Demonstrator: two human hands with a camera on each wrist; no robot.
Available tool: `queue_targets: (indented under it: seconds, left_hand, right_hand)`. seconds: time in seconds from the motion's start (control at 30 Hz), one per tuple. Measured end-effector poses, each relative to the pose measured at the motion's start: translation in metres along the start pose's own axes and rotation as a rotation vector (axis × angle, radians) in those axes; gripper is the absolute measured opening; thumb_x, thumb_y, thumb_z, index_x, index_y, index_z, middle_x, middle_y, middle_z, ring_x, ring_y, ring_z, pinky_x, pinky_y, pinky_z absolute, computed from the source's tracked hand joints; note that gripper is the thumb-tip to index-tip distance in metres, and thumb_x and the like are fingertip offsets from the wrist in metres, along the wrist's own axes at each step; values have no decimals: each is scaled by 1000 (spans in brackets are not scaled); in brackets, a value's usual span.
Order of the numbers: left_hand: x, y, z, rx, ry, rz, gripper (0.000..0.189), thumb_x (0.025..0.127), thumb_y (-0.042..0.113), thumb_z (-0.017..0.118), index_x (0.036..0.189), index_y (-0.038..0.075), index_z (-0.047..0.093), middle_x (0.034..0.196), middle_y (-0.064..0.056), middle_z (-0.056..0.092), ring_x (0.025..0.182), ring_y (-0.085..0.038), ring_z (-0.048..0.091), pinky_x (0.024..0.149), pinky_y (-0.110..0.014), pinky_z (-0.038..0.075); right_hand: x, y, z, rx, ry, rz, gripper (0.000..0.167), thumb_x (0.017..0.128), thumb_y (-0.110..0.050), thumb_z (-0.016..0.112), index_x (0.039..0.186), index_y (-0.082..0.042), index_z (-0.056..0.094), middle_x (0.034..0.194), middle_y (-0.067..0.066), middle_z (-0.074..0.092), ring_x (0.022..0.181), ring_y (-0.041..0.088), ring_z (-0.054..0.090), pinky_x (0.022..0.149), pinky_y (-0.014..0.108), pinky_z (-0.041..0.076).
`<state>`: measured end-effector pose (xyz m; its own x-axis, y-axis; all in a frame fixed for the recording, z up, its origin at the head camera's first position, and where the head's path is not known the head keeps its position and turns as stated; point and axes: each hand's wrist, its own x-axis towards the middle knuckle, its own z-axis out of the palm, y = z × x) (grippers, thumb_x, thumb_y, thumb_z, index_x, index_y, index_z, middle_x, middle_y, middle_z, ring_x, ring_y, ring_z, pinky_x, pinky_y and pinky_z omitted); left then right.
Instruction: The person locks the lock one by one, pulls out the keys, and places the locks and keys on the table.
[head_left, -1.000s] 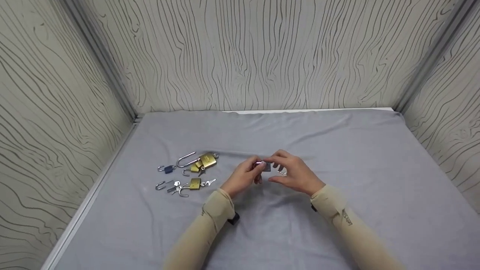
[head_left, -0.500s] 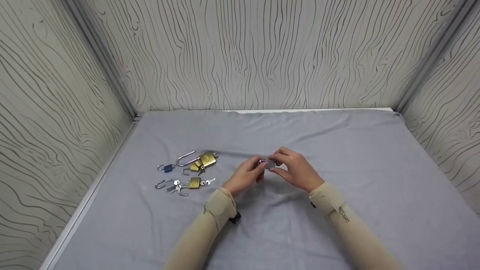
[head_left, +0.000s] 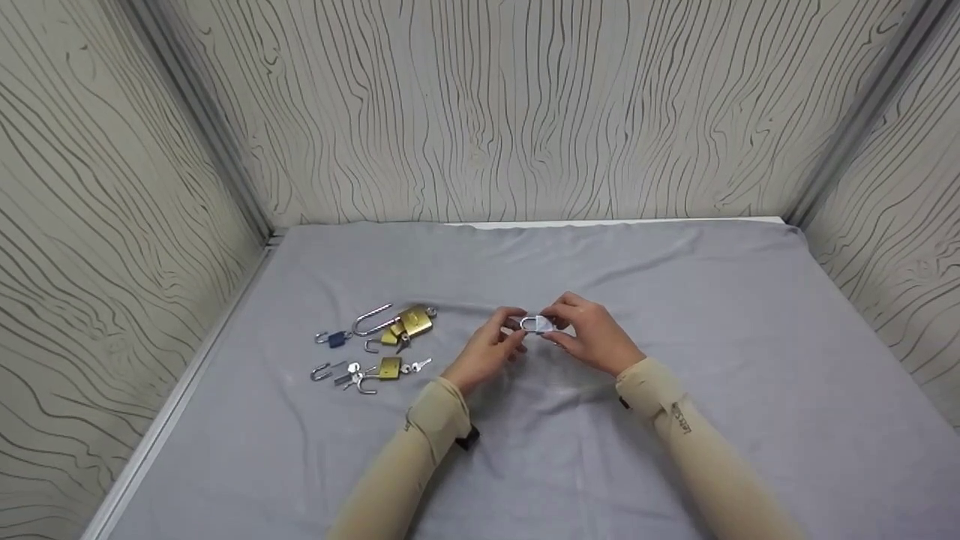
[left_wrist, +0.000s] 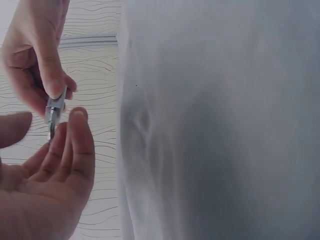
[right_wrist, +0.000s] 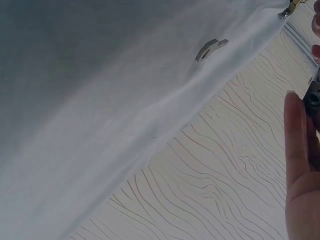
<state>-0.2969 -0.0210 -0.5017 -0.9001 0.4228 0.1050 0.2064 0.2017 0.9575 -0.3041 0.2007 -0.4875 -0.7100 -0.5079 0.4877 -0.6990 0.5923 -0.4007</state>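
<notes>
A small silver padlock [head_left: 544,324] is held over the cloth in the middle. My right hand [head_left: 594,334] pinches its body between thumb and fingers, with the shackle pointing left. The padlock [left_wrist: 55,107] appears edge-on in the left wrist view, its shackle reaching toward the fingertips of my left hand [left_wrist: 55,175]. The fingers of that left hand [head_left: 489,349] are loosely bent around the shackle end, with the thumb apart from them; whether they touch it is unclear. In the right wrist view, the padlock's keyhole end [right_wrist: 313,99] shows beside my right fingers [right_wrist: 297,142].
Left on the grey cloth [head_left: 675,300] lie a large brass padlock [head_left: 416,319], a small brass one [head_left: 390,337], a blue padlock [head_left: 337,339], another brass padlock [head_left: 390,367] and keys [head_left: 422,364]. Wood-patterned walls [head_left: 480,112] stand behind and at both sides.
My right hand has come in from the right and taken hold of the padlock's body. The left fingers have loosened from it. Silver keys earlier near the right hand are now out of sight.
</notes>
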Motion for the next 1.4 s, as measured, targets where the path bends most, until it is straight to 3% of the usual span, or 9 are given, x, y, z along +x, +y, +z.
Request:
queue_targets:
  seconds: [0.13,0.3,0.5,0.83,1.2,1.4]
  left_hand:
    - [-1,-2,1,13,-9,-7,33,107,6,53,139,1,53,129,-26,62,109,-45,66,92,-55,57]
    - [-3,-2,1,110,-23,-13,33,106,6,53,139,-2,56,134,-23,61,119,-37,63,99,-47,55]
    - [-4,-3,3,218,-52,-40,39,106,10,56,141,-6,55,137,-24,61,126,-36,59,112,-51,46]
    - [-5,-1,5,402,-105,-75,41,106,15,57,142,-6,56,134,-22,64,128,-34,59,112,-50,45]
    - [-8,-2,4,418,-108,-23,40,103,11,59,139,-8,57,130,-23,66,122,-35,62,110,-50,47]
    - [-12,2,-1,397,-74,-17,40,103,11,61,139,-6,57,135,-23,64,123,-35,62,110,-51,47]
  right_hand:
    - [1,3,4,-10,-35,45,22,90,-10,81,110,-2,75,99,12,67,87,25,70,79,42,61]
    - [3,5,10,-72,-72,69,21,87,-13,85,105,-5,77,95,8,68,87,22,70,80,39,60]
    - [5,7,16,-141,-116,81,19,83,-11,87,100,-6,77,88,7,68,80,22,68,75,41,57]
    - [6,7,22,-210,-182,70,17,83,-14,87,97,-7,79,86,6,69,76,22,63,71,40,55]
    - [5,4,25,-188,-192,125,15,80,-16,89,89,-9,79,82,4,66,75,20,58,70,39,51]
    - [7,0,23,-166,-195,185,23,81,-21,89,97,-7,79,88,6,68,81,22,60,75,42,53]
